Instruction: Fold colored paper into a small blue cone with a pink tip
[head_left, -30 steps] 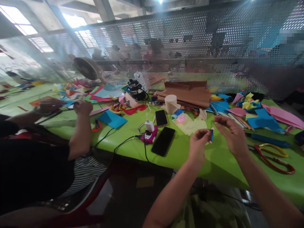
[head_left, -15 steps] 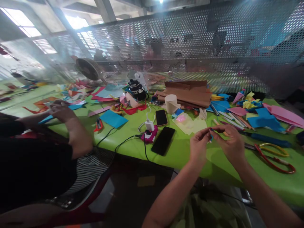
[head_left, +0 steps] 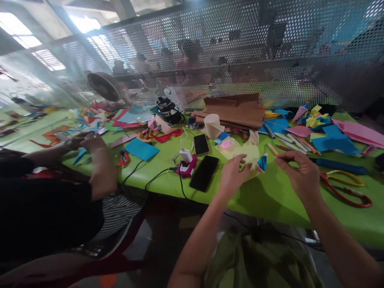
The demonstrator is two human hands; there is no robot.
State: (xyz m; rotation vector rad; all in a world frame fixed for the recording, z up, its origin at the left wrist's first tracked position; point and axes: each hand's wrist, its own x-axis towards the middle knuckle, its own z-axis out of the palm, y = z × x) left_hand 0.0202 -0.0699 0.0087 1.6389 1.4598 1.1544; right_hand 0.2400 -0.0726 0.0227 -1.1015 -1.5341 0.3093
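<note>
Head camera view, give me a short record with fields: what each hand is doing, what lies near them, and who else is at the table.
left hand: over the green table, fingers at a yellow sheet; grip unclear
right hand: raised above the table, fingertips pinched, nothing visible between them
between hands: small blue paper piece, pink tip
near left hand: two black phones, pink charger
near right hand: red-handled scissors, pencils
far side: brown paper stack, paper roll
co-worker: seated at left, hands on coloured paper

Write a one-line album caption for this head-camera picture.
Left hand pinches a small blue paper piece above the green table, right hand beside it.
</note>
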